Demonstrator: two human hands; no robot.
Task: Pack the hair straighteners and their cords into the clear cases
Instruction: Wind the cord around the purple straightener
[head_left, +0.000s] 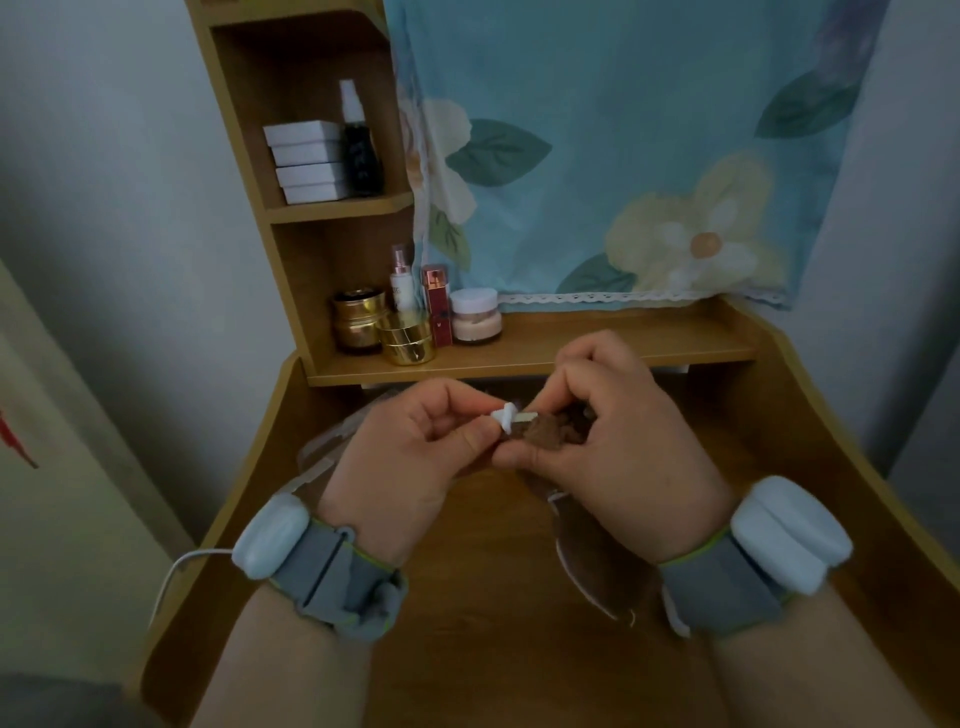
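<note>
Pinched between thumb and forefinger of the left hand (410, 447), a small white plug (506, 417); closed around a brown bundled object (550, 434) just beside it, the right hand (613, 441), both grips shut and nearly touching above the wooden counter (493, 649). Strapped on each wrist, a grey band (337, 577) with a pale blue pod. Lying flat on the counter beneath the hands, clear cases (587, 566), contents impossible to tell. Trailing off the counter's left edge, a white cord (176, 571). Behind, on the low shelf (623, 343), gold jars (358, 319), a red tube (435, 304) and a white-lidded jar (475, 314); higher up, stacked white boxes (306, 161) beside a dark spray bottle (358, 140); to the right, a floral cloth (649, 130) hanging down to the shelf
</note>
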